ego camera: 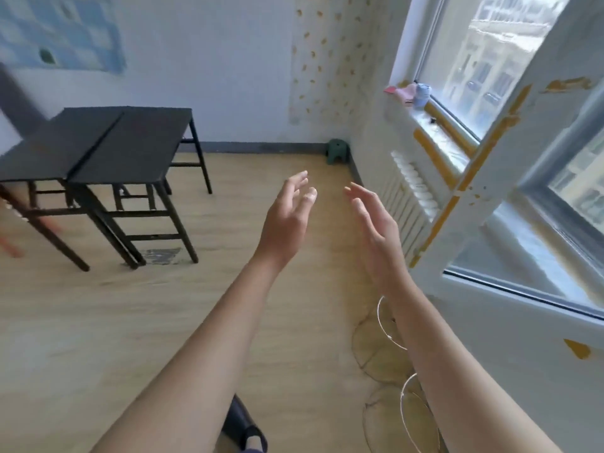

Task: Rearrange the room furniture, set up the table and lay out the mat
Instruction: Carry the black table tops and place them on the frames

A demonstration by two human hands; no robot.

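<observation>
Two black tables [130, 142] stand pushed together side by side at the left, on the wooden floor. My left hand [289, 217] and my right hand [376, 233] are both stretched out in front of me over the bare floor, fingers apart, palms facing each other, holding nothing. Both are well to the right of the tables and touch no object. No mat is in view.
A small green stool [337, 151] sits in the far corner. A white radiator [411, 197] runs under the windowsill, and an open window sash [483, 178] juts into the room at right. Wire hoops [392, 325] lie near my right forearm. A dark shoe [242, 426] shows below.
</observation>
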